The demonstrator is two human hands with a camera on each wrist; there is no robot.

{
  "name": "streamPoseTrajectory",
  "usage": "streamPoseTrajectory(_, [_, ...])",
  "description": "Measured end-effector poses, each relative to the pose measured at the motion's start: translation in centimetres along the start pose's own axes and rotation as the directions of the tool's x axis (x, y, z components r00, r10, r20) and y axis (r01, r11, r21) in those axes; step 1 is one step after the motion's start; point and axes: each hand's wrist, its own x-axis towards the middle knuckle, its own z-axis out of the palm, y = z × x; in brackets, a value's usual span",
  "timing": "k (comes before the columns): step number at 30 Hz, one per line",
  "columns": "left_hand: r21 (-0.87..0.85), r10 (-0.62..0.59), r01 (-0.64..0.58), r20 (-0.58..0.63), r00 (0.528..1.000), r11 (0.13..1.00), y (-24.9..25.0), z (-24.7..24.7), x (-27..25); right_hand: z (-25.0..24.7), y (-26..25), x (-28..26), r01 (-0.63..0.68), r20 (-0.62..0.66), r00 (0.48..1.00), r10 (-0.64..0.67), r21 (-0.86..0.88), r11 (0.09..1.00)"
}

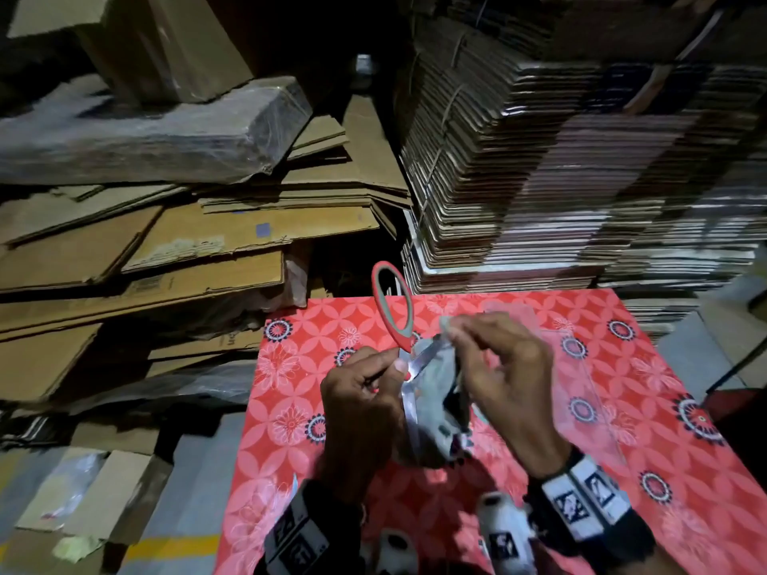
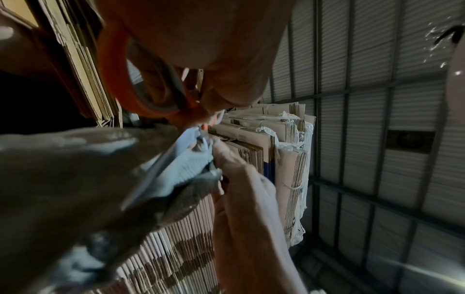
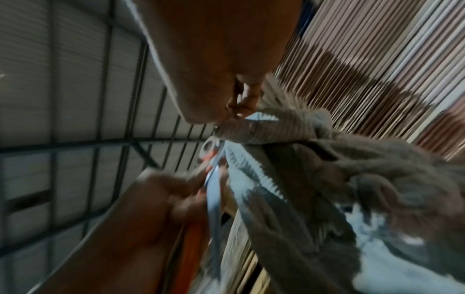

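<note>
The scissors (image 1: 408,402) sit in the lower middle of the head view. Their long axis runs almost straight up and down the frame. The red handle loop (image 1: 392,300) points to the top and stands free above the hand, and the blade tips point down toward the bottom edge.

The left hand (image 1: 361,404) comes up from the bottom edge, knuckles toward the camera. Its fingers are curled round the lower handle and its thumb (image 1: 400,366) lies by the pivot.

The right hand (image 1: 502,367) enters from the lower right. Thumb and fingertips pinch the top edge of a grey knitted cloth (image 1: 440,392), and the other fingers are loosely bent. The cloth hangs just right of the blades and seems to touch them, though blur makes the contact hard to judge.

Hands and scissors are above a red patterned tabletop (image 1: 622,388). Stacked flat cardboard (image 1: 539,180) fills the upper right.
</note>
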Motion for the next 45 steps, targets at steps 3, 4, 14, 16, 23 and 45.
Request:
streamPoseTrajectory(3, [0.037,0.032,-0.033,0.03,0.999,0.999,0.0,-0.7,-0.2,-0.1,-0.1,0.5,-0.067,-0.083,0.994,0.066,-0.01,0.998])
streamPoseTrajectory(4, [0.04,0.034,-0.036,0.038,0.999,0.999,0.0,-0.9,-0.2,0.4,-0.9,-0.3,-0.046,-0.066,0.997,0.045,-0.023,0.999])
streamPoseTrajectory(14, [0.003,-0.008,0.007,0.118,0.993,1.0,1.1,-1.5,-0.4,-0.7,0.7,-0.1,-0.106,-0.073,0.992,0.107,0.015,0.994])
streamPoseTrajectory(16, [-0.02,0.013,-0.011,0.13,0.991,1.0,3.1,-0.8,-0.3,-0.2,1.4,0.0,-0.132,0.006,0.991,0.132,-0.002,0.991])
streamPoseTrajectory(23, [-0.082,-0.031,0.032,0.016,0.999,0.996,5.1,-0.9,1.8,-2.5,3.3,-0.4,-0.301,0.026,0.952,0.306,0.273,0.914])
streamPoseTrajectory(45, [-0.158,-0.163,0.168,0.044,0.986,0.973,4.3,4.1,-0.3,-3.1,1.2,-0.7,0.126,0.164,0.974,-0.155,0.175,0.976])
